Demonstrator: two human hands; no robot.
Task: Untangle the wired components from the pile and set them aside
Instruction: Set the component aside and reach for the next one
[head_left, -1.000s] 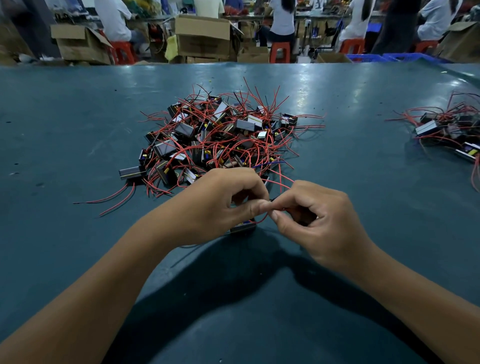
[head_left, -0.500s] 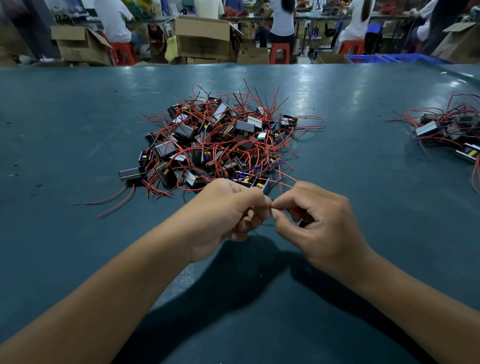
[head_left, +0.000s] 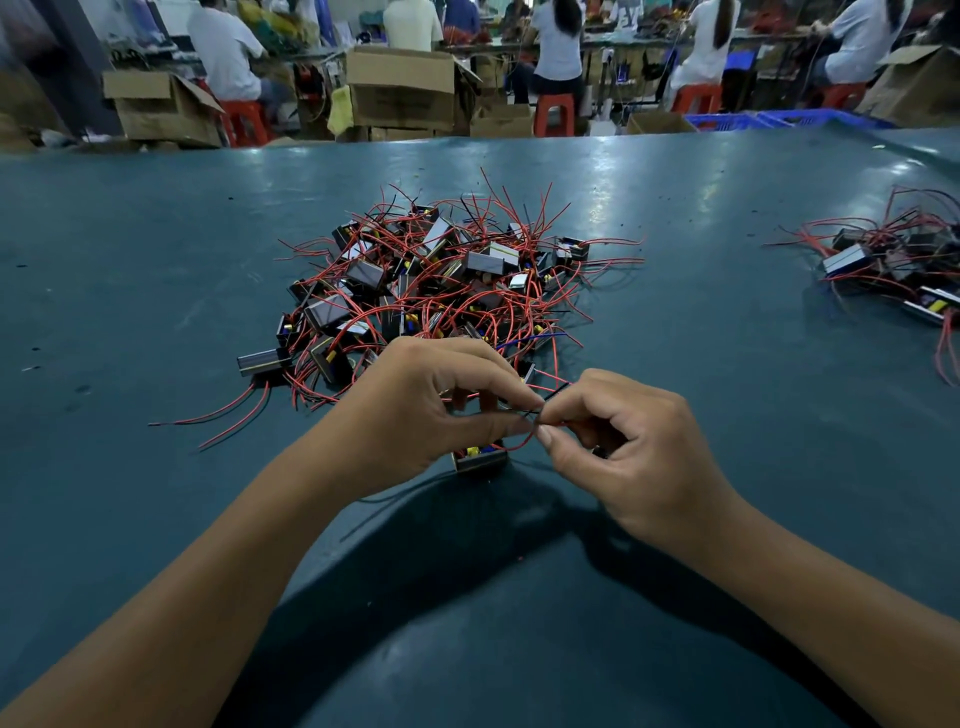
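A tangled pile of small black box components with red and black wires (head_left: 436, 280) lies on the teal table (head_left: 156, 260), just beyond my hands. One component (head_left: 479, 459) hangs below my left hand (head_left: 415, 410), close over the table. My left hand pinches its thin wires between thumb and fingers. My right hand (head_left: 628, 457) pinches the same red and black wires right beside it, fingertips of both hands nearly touching. A second, smaller heap of wired components (head_left: 893, 265) sits at the far right.
Bare teal table surface stretches left of the pile and between the two heaps. Beyond the far table edge stand cardboard boxes (head_left: 400, 88), red stools (head_left: 553, 114) and seated people with their backs turned.
My left hand has lifted and opened out a little, so the component below it shows again. The pinched wires now stand out between my fingertips. The piles have not moved.
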